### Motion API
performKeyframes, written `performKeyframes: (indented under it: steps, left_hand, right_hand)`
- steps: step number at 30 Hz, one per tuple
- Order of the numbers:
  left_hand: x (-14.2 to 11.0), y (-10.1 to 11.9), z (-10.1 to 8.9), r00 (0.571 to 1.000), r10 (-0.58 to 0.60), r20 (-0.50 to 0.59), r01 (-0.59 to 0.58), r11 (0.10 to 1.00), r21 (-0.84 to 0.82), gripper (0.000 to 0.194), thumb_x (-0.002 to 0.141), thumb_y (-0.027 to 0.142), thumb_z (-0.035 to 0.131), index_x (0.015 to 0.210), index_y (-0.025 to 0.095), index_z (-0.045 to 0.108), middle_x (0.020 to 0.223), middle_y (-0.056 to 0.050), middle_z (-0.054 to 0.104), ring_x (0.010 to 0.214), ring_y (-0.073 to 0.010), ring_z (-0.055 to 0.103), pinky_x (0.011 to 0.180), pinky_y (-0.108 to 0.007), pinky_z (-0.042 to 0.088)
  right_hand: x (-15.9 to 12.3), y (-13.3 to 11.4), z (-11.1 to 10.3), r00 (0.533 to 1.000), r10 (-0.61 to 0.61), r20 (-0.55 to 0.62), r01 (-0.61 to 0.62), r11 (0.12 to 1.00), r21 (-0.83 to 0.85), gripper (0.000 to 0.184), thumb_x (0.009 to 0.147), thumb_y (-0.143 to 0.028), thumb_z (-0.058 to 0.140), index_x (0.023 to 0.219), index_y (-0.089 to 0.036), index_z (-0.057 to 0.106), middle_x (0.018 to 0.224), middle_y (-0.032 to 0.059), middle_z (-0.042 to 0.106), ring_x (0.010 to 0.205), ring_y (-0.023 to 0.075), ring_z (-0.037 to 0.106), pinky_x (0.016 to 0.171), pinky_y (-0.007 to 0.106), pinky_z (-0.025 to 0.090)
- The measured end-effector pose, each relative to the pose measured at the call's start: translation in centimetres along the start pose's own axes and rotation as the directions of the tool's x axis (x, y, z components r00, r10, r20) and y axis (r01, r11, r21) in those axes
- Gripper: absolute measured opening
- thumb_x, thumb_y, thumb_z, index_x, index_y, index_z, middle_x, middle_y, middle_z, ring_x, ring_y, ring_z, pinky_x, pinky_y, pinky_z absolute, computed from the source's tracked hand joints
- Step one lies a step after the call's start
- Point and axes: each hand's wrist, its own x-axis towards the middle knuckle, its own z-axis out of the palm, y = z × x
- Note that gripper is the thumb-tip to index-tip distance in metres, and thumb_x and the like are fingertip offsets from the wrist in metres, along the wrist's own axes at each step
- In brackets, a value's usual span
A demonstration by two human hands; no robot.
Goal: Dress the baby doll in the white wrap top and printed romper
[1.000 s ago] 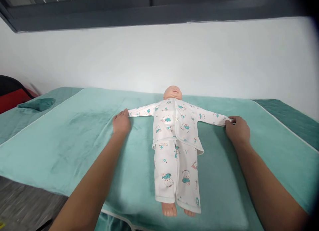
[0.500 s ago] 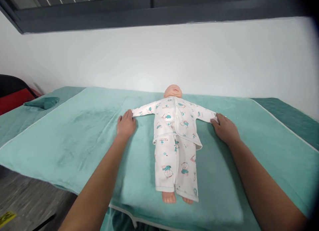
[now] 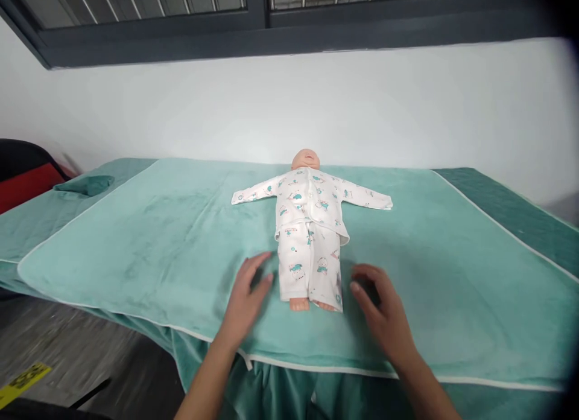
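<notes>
A pale green blanket [image 3: 181,251] spreads beneath the clothed doll [image 3: 310,218], which lies face up, sleeves outstretched. Covering the doll's torso is a patterned white shirt [image 3: 298,194]; on its legs, matching trousers [image 3: 309,266]. Our left hand [image 3: 244,302] and right hand [image 3: 386,311] flank the doll's legs, fingers parted from thumbs, gripping nothing. We seem to be reaching toward the trousers; taking hold would call for bringing both hands gently inward.

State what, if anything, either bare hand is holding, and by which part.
Nothing is held: the open left hand and open right hand flank the white, animal-printed cloth trousers.
</notes>
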Motion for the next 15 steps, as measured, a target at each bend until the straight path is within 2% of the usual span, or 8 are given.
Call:
performKeyframes:
  steps: [2,5,7,10,12,15]
  left_hand:
    - [-2.7,0.8,0.8,0.996,0.071,0.060,-0.070,0.997,-0.015,0.041,0.093,0.035,0.061,0.134,0.035,0.061,0.138,-0.004,0.061,0.135,-0.0246,0.051,0.121,-0.049,0.029]
    - [-4.8,1.5,2.4,0.989,0.135,0.063,-0.133,0.991,-0.026,0.047,0.087,0.031,0.070,0.133,0.036,0.062,0.129,-0.007,0.059,0.125,-0.0247,0.055,0.112,-0.046,0.040]
    - [-5.1,1.9,3.3,0.986,0.163,0.018,-0.163,0.986,-0.036,0.043,0.085,0.030,0.073,0.127,0.034,0.067,0.119,-0.007,0.058,0.117,-0.0234,0.057,0.104,-0.042,0.046]
    - [-4.7,2.7,3.8,0.979,0.197,-0.054,-0.200,0.977,-0.075,0.027,0.089,0.029,0.069,0.115,0.032,0.072,0.108,-0.004,0.057,0.104,-0.0179,0.060,0.095,-0.034,0.049]
    - [-4.2,3.4,3.6,0.973,0.210,-0.095,-0.219,0.971,-0.096,0.022,0.090,0.029,0.069,0.112,0.031,0.072,0.105,-0.002,0.056,0.099,-0.0152,0.059,0.092,-0.030,0.049]
    - [-3.8,4.3,3.0,0.973,0.199,-0.117,-0.214,0.968,-0.130,0.022,0.090,0.030,0.069,0.112,0.031,0.072,0.105,-0.001,0.056,0.096,-0.0132,0.059,0.090,-0.027,0.048]
  right_hand:
    - [-2.8,-1.5,0.6,0.999,-0.023,0.034,0.022,0.999,0.035,0.022,0.095,-0.037,0.062,0.114,-0.026,0.058,0.113,0.0070,0.063,0.103,0.0217,0.061,0.088,0.038,0.053]
    - [-4.4,-2.8,2.1,0.996,-0.084,0.025,0.084,0.996,0.004,0.030,0.090,-0.035,0.070,0.115,-0.026,0.056,0.113,0.0069,0.062,0.106,0.0236,0.060,0.090,0.039,0.050]
    - [-4.1,-3.5,2.9,0.995,-0.098,0.000,0.098,0.995,-0.001,0.032,0.090,-0.033,0.070,0.117,-0.026,0.055,0.113,0.0068,0.060,0.104,0.0226,0.059,0.087,0.038,0.050]
    - [-3.2,-4.6,3.6,0.996,-0.063,-0.066,0.066,0.997,0.041,0.021,0.091,-0.030,0.068,0.107,-0.024,0.057,0.103,0.0042,0.058,0.088,0.0174,0.058,0.077,0.031,0.050]
    - [-2.6,-5.3,3.5,0.994,-0.010,-0.111,0.018,0.997,0.074,0.017,0.090,-0.032,0.070,0.096,-0.023,0.057,0.093,0.0008,0.057,0.077,0.0147,0.054,0.071,0.029,0.048]
    - [-2.4,-5.9,3.1,0.980,0.108,-0.170,-0.085,0.987,0.140,0.022,0.086,-0.034,0.075,0.090,-0.023,0.056,0.082,-0.0026,0.055,0.071,0.0134,0.053,0.067,0.027,0.047]
